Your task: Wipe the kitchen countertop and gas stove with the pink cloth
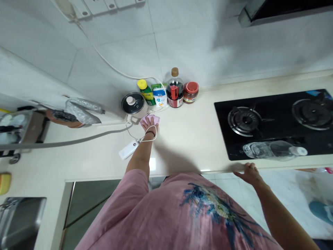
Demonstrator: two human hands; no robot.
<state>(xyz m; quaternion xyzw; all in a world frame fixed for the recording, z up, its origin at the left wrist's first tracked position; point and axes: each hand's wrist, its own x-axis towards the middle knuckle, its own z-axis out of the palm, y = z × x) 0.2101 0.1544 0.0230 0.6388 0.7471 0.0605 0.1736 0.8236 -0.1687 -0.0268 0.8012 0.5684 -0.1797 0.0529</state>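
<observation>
My left hand (148, 124) reaches far across the cream counter (187, 139) and presses flat on a pink cloth (154, 119), just in front of a small white pot with a dark lid (133, 104). A white cable loops over that wrist. My right hand (249, 172) rests on the counter's front edge, fingers curled over the rim, below a clear plastic bottle (273, 150) lying on its side on the black gas hob (275, 121).
Against the tiled wall stand a yellow-capped bottle (145, 91), a small white carton (160, 97), a dark sauce bottle (175, 88) and a red-lidded jar (191, 92). A white power adapter (128, 149) lies on the counter. A sink (18, 218) sits at lower left.
</observation>
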